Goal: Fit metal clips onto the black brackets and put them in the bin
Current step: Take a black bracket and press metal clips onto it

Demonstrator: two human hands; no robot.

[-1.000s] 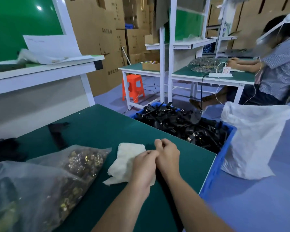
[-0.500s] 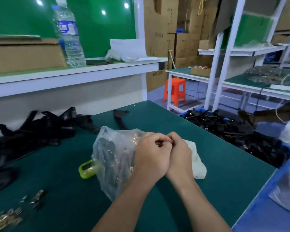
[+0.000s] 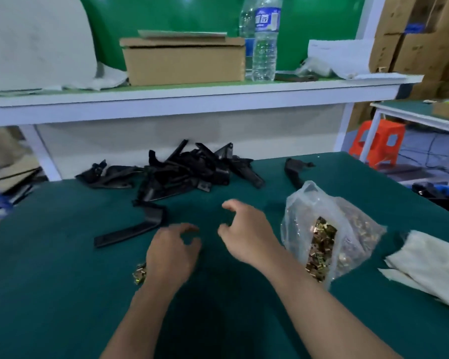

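My green table (image 3: pixel 62 294) fills the near view, under a white shelf (image 3: pixel 192 99) that carries a cardboard box (image 3: pixel 184 60) and a water bottle (image 3: pixel 265 40). A pile of black brackets (image 3: pixel 187 169) lies at the far side of the table, well beyond my fingers. To the right stands a clear bag of metal clips (image 3: pixel 324 237), just beside my right wrist, and a pale cloth (image 3: pixel 430 265) lies further right. One lone bracket (image 3: pixel 135 229) lies flat to the near left of the pile, close to my left fingertips but apart from them. My right hand (image 3: pixel 246 229) and left hand (image 3: pixel 170 252) hover side by side over the table, fingers loosely curled and grasping nothing. A few loose clips (image 3: pixel 139 272) lie just left of my left wrist.
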